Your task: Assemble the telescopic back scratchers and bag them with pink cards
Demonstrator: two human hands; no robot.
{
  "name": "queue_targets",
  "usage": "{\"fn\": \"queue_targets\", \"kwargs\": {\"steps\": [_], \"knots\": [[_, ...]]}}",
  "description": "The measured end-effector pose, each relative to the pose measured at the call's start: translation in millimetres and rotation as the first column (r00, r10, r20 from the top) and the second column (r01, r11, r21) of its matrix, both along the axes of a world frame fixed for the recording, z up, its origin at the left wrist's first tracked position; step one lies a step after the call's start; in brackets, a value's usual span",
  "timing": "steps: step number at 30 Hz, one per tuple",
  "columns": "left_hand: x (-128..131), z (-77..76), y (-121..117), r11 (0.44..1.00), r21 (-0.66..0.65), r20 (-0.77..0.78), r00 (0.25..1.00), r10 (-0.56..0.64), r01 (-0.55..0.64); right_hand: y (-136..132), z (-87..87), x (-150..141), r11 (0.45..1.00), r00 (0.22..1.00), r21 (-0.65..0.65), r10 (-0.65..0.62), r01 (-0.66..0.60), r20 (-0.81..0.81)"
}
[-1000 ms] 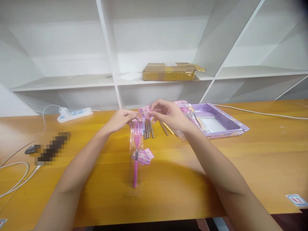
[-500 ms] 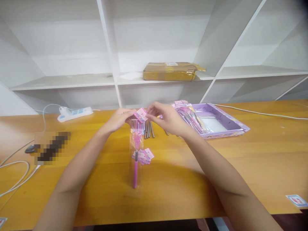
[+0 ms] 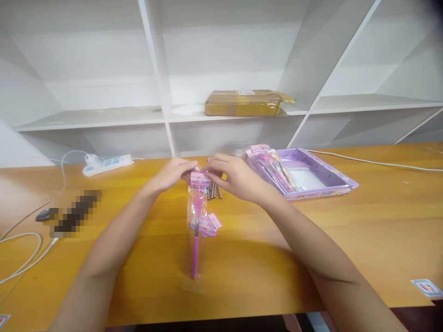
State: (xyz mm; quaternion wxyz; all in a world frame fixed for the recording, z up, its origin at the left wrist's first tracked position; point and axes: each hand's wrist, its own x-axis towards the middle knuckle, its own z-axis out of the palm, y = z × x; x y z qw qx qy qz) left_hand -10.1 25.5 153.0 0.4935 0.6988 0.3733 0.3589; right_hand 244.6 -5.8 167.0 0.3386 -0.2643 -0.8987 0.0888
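A pink-handled back scratcher (image 3: 195, 258) with a short metal shaft lies lengthwise inside a clear plastic bag (image 3: 195, 287). At the top of the bag, a pink printed header card (image 3: 200, 179) lies across it. My left hand (image 3: 176, 174) pinches the upper left of the bag and card. The fingers of my right hand (image 3: 235, 177) are closed at the card's upper right corner. Beneath and beside the bag is a small pile of loose pink cards (image 3: 211, 225). Several metal shafts (image 3: 215, 191) show just past my right fingers, their far ends partly hidden.
At the right, a purple tray (image 3: 323, 190) carries bagged back scratchers (image 3: 275, 170) on its left side. A power strip (image 3: 109, 163), a mouse (image 3: 43, 214) and white cables (image 3: 34, 258) occupy the left. A taped cardboard box (image 3: 244, 103) sits on the shelf behind.
The header card has gone from tilted between my hands to lying straight across the bag top. The bagged back scratcher has slid slightly toward me, and my right hand has shifted a little left.
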Motion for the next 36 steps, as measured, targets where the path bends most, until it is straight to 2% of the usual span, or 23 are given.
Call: {"fn": "queue_targets", "kwargs": {"steps": [9,15,18,21,24,28,31,36], "knots": [[1,-1.6,3,1.0,-0.005,0.024,1.0,0.001,-0.001,4,-4.6,2,0.997,0.999,0.071,0.035,-0.033,-0.02],[0,0.6,2,1.0,0.0,0.041,0.999,0.004,-0.004,1,-2.8,3,0.997,0.999,0.071,0.041,-0.041,0.002],[1,0.8,1,1.0,0.004,0.045,0.999,0.007,-0.007,-1,-0.8,3,0.999,0.998,0.034,-0.01,0.012,-0.059],[1,1.3,0,0.999,0.016,0.032,0.999,-0.029,0.029,0,-1.1,1,0.994,0.99,-0.078,-0.088,0.079,-0.11],[-1,2.4,-1,0.996,0.052,-0.022,0.997,-0.071,0.072,4,-3.8,1,0.99,0.992,-0.114,-0.091,0.081,-0.087],[-4,6.3,-3,0.986,0.11,-0.169,0.98,-0.108,0.128,11,-7.3,2,0.996,0.993,-0.049,-0.081,0.077,-0.086],[-4,8.5,-5,0.976,0.105,-0.277,0.949,-0.154,0.189,13,-7.8,2,0.996,0.988,0.005,-0.092,0.094,-0.124],[-5,3.5,3,0.98,0.171,-0.334,0.942,-0.043,0.106,14,-9.0,3,0.998,0.998,0.061,0.028,-0.025,-0.056]]}}
